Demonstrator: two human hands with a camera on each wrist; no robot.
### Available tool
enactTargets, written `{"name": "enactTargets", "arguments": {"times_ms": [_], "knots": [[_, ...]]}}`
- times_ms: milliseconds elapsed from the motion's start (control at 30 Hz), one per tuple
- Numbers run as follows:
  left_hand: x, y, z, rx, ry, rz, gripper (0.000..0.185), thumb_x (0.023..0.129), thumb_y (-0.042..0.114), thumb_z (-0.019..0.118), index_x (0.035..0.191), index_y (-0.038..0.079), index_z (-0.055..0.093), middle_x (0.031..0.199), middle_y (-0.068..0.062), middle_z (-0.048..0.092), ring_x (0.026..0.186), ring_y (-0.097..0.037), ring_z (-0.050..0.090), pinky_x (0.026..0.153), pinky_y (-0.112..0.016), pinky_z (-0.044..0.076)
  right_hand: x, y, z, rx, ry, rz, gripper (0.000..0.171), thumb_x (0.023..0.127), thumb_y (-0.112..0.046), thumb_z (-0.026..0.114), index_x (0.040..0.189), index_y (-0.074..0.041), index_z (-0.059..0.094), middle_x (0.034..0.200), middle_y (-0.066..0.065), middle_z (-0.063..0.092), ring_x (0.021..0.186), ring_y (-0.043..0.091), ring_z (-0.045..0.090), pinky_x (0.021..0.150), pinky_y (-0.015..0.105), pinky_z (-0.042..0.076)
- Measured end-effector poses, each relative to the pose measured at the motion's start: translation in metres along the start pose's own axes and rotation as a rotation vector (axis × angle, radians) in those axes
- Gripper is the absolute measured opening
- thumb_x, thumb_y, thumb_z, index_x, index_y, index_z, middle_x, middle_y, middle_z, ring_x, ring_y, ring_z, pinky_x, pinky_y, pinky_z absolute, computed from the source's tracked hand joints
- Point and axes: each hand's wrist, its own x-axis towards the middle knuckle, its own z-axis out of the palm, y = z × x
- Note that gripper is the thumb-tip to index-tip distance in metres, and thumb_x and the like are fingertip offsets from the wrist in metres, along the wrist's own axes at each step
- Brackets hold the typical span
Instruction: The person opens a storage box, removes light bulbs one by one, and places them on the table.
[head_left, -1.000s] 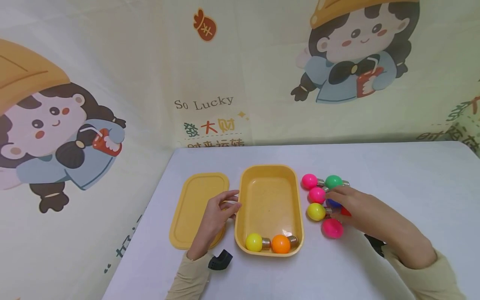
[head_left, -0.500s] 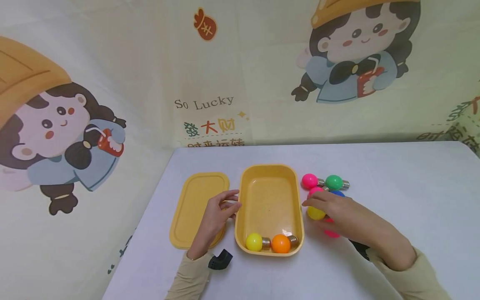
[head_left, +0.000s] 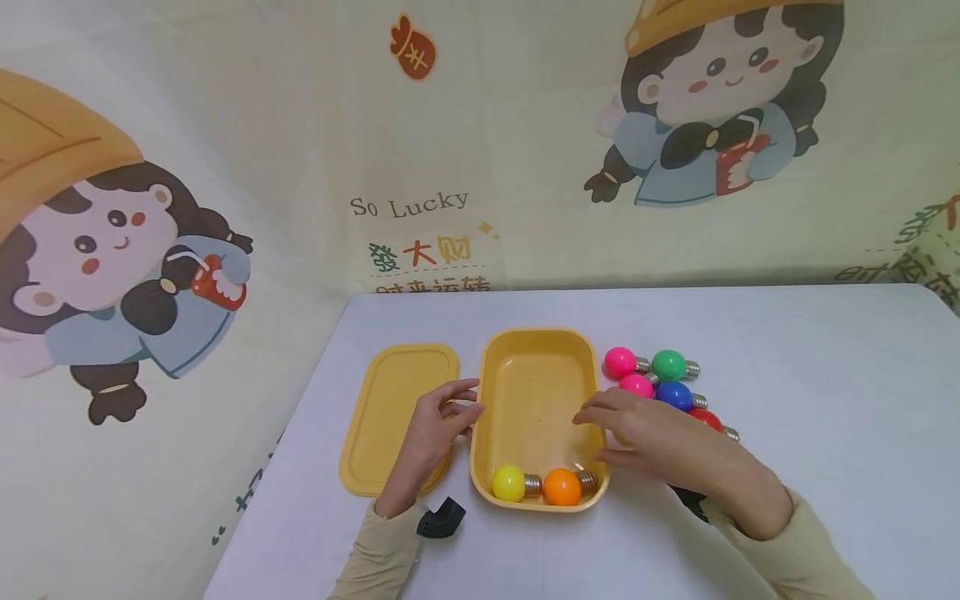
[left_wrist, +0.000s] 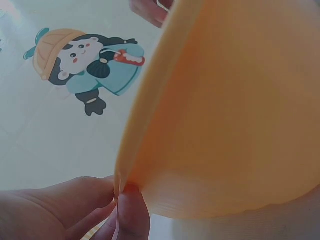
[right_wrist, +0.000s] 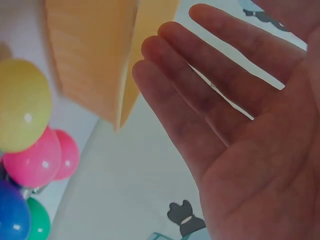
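An orange-yellow plastic box (head_left: 536, 392) stands on the table, with a yellow bulb (head_left: 508, 483) and an orange bulb (head_left: 561, 487) lying inside at its near end. My left hand (head_left: 432, 429) pinches the left rim between thumb and finger, which the left wrist view shows up close. Over the right rim reaches my right hand (head_left: 652, 435), fingers extended and nothing in its grasp; its palm (right_wrist: 260, 175) is bare in the right wrist view. Right of the box lie bulbs: two pink (head_left: 620, 362), one green (head_left: 668, 365), one blue (head_left: 674, 396), one red (head_left: 705, 419). The right hand hides others.
The matching lid (head_left: 386, 408) lies flat left of the box, partly under the left forearm. Behind the white table (head_left: 810, 358) hangs a cloth (head_left: 540, 242) printed with cartoon figures. A black wrist mount (head_left: 441, 518) sits at the left cuff.
My right hand has moved left from the bulbs to over the box's right rim, uncovering the blue and red bulbs. The left hand and the box have stayed put.
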Motion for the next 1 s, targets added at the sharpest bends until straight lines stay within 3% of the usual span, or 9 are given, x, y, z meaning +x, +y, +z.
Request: {"name": "enactTargets", "arguments": {"times_ms": [233, 533, 1000], "knots": [[0.001, -0.001, 0.0, -0.001, 0.004, -0.003, 0.042, 0.09, 0.011, 0.073, 0.13, 0.008, 0.063, 0.112, -0.012, 0.065, 0.086, -0.023, 0.066, 0.068, -0.025, 0.058, 0.01, -0.007, 0.005, 0.037, -0.042, -0.028, 0.037, 0.085, -0.029, 0.079, 0.118, -0.014, 0.07, 0.118, 0.0, 0.065, 0.109, 0.02, 0.061, 0.086, 0.033, 0.058], [-0.001, 0.001, 0.001, -0.001, 0.006, -0.008, 0.043, 0.09, 0.012, 0.073, 0.132, 0.008, 0.062, 0.114, -0.013, 0.065, 0.089, -0.025, 0.066, 0.069, -0.027, 0.059, 0.021, -0.012, 0.013, 0.126, -0.187, 0.037, 0.037, 0.086, -0.034, 0.076, 0.119, -0.017, 0.07, 0.112, -0.003, 0.067, 0.098, 0.015, 0.065, 0.084, 0.031, 0.059], [-0.001, 0.001, 0.001, -0.01, 0.0, 0.012, 0.041, 0.09, 0.009, 0.073, 0.13, 0.005, 0.063, 0.11, -0.013, 0.066, 0.086, -0.025, 0.066, 0.066, -0.025, 0.059, 0.032, -0.017, 0.027, 0.148, -0.263, 0.0, 0.032, 0.085, -0.029, 0.078, 0.114, -0.017, 0.072, 0.1, -0.011, 0.066, 0.086, 0.005, 0.059, 0.082, 0.027, 0.057]]}}
